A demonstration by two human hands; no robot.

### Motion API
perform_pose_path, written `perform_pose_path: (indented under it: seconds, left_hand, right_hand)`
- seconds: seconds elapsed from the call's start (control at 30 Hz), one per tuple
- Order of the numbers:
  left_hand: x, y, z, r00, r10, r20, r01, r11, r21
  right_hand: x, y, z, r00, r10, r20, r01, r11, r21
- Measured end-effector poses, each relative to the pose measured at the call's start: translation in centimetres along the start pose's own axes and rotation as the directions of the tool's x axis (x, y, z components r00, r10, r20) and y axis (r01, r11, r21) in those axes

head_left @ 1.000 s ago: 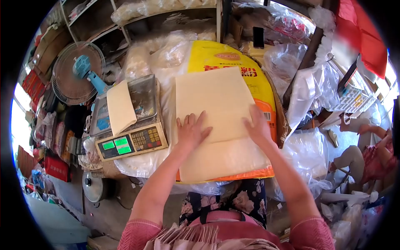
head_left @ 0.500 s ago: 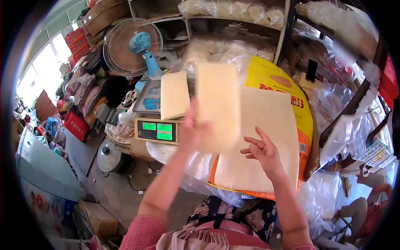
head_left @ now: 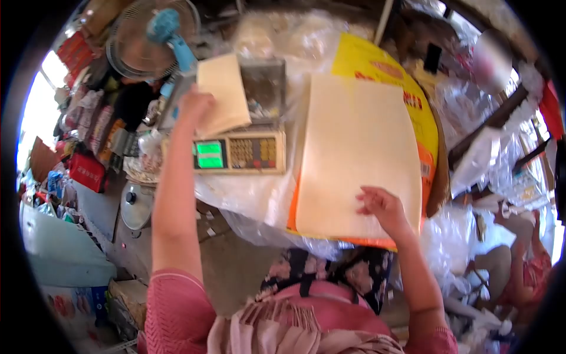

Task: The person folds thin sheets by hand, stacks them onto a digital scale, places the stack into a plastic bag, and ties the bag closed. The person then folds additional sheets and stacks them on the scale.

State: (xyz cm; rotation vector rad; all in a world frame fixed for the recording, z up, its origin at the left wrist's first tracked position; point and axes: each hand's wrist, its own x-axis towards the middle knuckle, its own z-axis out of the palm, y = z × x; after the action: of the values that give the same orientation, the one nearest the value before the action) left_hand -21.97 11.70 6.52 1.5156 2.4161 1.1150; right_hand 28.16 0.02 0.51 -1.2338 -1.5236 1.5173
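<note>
My left hand point(head_left: 197, 107) grips the left edge of a cream-coloured rectangular sheet point(head_left: 221, 88). This sheet lies slanted over the metal pan point(head_left: 265, 88) of a digital scale point(head_left: 256, 154) with lit green displays. Its edge looks doubled, but I cannot tell how many layers are there. Over the lower part of a large cream sheet point(head_left: 356, 147), my right hand point(head_left: 380, 207) hovers with loosely bent fingers apart, holding nothing. The large sheet rests on a yellow and orange printed bag point(head_left: 377, 59).
A fan with a blue motor point(head_left: 164, 26) stands behind the scale. Clear plastic bags of pale goods point(head_left: 312, 35) lie at the back. A lidded pot point(head_left: 135, 203) sits at lower left. Another person point(head_left: 530, 259) is at the far right edge.
My left hand has carried a cream sheet leftward from above the large sheet onto the scale. My right hand stays over the large sheet, its fingers more bent. The view has shifted.
</note>
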Motion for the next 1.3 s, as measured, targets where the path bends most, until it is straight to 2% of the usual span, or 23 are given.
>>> perform_pose_path:
  seconds: [0.07, 0.13, 0.23, 0.27, 0.33, 0.37, 0.4, 0.47, 0.6, 0.7, 0.77, 0.8, 0.83, 0.87, 0.9, 0.93, 1.03, 1.07, 1.1, 1.17, 1.23, 1.27, 1.3]
  left_hand:
    - [-0.3, 0.4, 0.5, 0.993, -0.061, 0.101, 0.089, 0.947, -0.309]
    - [-0.6, 1.0, 0.5, 0.979, -0.082, 0.185, 0.147, 0.916, -0.374]
    - [-1.8, 2.7, 0.1, 0.962, -0.047, 0.267, 0.165, 0.883, -0.439]
    - [-2.1, 3.1, 0.0, 0.956, -0.040, 0.290, 0.174, 0.873, -0.455]
    - [-2.6, 3.4, 0.6, 1.000, -0.021, -0.022, 0.022, 0.999, 0.024]
    - [-2.9, 3.7, 0.9, 0.985, 0.048, -0.165, 0.000, 0.959, 0.283]
    - [-3.9, 4.4, 0.5, 0.964, 0.170, -0.204, -0.113, 0.958, 0.262]
    - [-7.8, 6.2, -0.9, 0.872, 0.397, -0.286, -0.338, 0.911, 0.235]
    - [-14.9, 8.5, -0.4, 0.766, 0.519, -0.379, -0.501, 0.852, 0.154]
    - [-19.5, 9.4, 1.3, 0.737, 0.561, -0.378, -0.574, 0.814, 0.090]
    - [-22.3, 9.9, 2.5, 0.710, 0.631, -0.313, -0.682, 0.727, -0.080]
    - [-23.3, 9.9, 3.2, 0.695, 0.666, -0.272, -0.719, 0.642, -0.266]
    - [-24.5, 10.0, 3.6, 0.657, 0.730, -0.190, -0.740, 0.576, -0.346]
    - [-25.6, 10.2, 3.7, 0.601, 0.799, -0.002, -0.720, 0.540, -0.436]
    - [-26.4, 11.1, 3.6, 0.562, 0.791, 0.241, -0.653, 0.603, -0.459]
    - [-27.1, 11.0, 4.6, 0.503, 0.789, 0.352, -0.650, 0.614, -0.447]
    - [-28.4, 11.9, 6.7, 0.531, 0.775, 0.342, -0.688, 0.631, -0.359]
    - [-28.6, 11.8, 7.2, 0.531, 0.728, 0.434, -0.669, 0.674, -0.312]
    - [-29.0, 11.9, 7.5, 0.537, 0.703, 0.466, -0.698, 0.681, -0.222]
    - [-30.0, 12.0, 8.2, 0.558, 0.644, 0.523, -0.739, 0.672, -0.039]
    - [-30.6, 11.5, 9.1, 0.573, 0.660, 0.486, -0.722, 0.687, -0.081]
    - [-30.7, 11.3, 9.2, 0.576, 0.656, 0.488, -0.721, 0.689, -0.076]
    - [-30.7, 11.3, 9.2, 0.582, 0.651, 0.488, -0.717, 0.693, -0.071]
  right_hand:
    - [-0.8, -1.8, 0.4, 0.999, -0.046, -0.020, 0.042, 0.984, -0.171]
    - [-1.7, -3.1, 1.8, 0.997, -0.075, -0.005, 0.072, 0.968, -0.240]
    - [-1.5, -2.4, 3.7, 0.869, -0.446, 0.215, 0.489, 0.709, -0.509]
    - [-1.4, -2.3, 4.6, 0.861, -0.425, 0.279, 0.508, 0.693, -0.512]
    - [-1.2, -1.8, 5.7, 0.777, -0.472, 0.416, 0.624, 0.488, -0.610]
    - [-1.2, -1.4, 6.2, 0.730, -0.480, 0.486, 0.671, 0.374, -0.640]
    - [-1.2, -0.9, 7.0, 0.701, -0.548, 0.456, 0.680, 0.321, -0.659]
    - [-1.0, -0.8, 7.7, 0.665, -0.548, 0.507, 0.685, 0.178, -0.706]
    - [-0.8, -0.2, 8.9, 0.619, -0.556, 0.554, 0.673, 0.012, -0.740]
    - [-0.8, -0.4, 9.0, 0.615, -0.528, 0.586, 0.699, 0.021, -0.715]
    - [-0.2, -1.7, 7.5, 0.822, -0.480, 0.307, 0.556, 0.556, -0.618]
    - [0.4, -2.4, 6.5, 0.903, -0.387, 0.187, 0.428, 0.767, -0.478]
    - [1.1, -2.9, 5.6, 0.918, -0.395, 0.022, 0.354, 0.797, -0.489]
    - [1.3, -3.7, 4.7, 0.935, -0.347, -0.070, 0.289, 0.863, -0.415]
    - [1.2, -4.5, 3.9, 0.945, -0.287, -0.156, 0.224, 0.917, -0.330]
    - [1.3, -4.2, 3.2, 0.976, -0.217, -0.024, 0.203, 0.942, -0.268]
    - [-0.7, -2.9, 4.2, 0.826, -0.512, 0.235, 0.529, 0.561, -0.637]
    - [-1.3, -2.1, 4.7, 0.870, -0.395, 0.296, 0.445, 0.367, -0.817]
    - [-1.1, -0.8, 4.5, 0.862, -0.405, 0.307, 0.430, 0.262, -0.864]
    - [1.0, -0.3, 2.7, 0.879, -0.281, 0.385, 0.442, 0.184, -0.878]
    - [2.8, -6.0, -0.5, 0.939, -0.243, 0.244, 0.327, 0.411, -0.851]
    - [3.3, -8.4, -2.3, 0.850, -0.524, 0.057, 0.367, 0.510, -0.778]
    - [2.6, -12.0, -3.6, 0.808, -0.590, 0.011, 0.277, 0.363, -0.890]
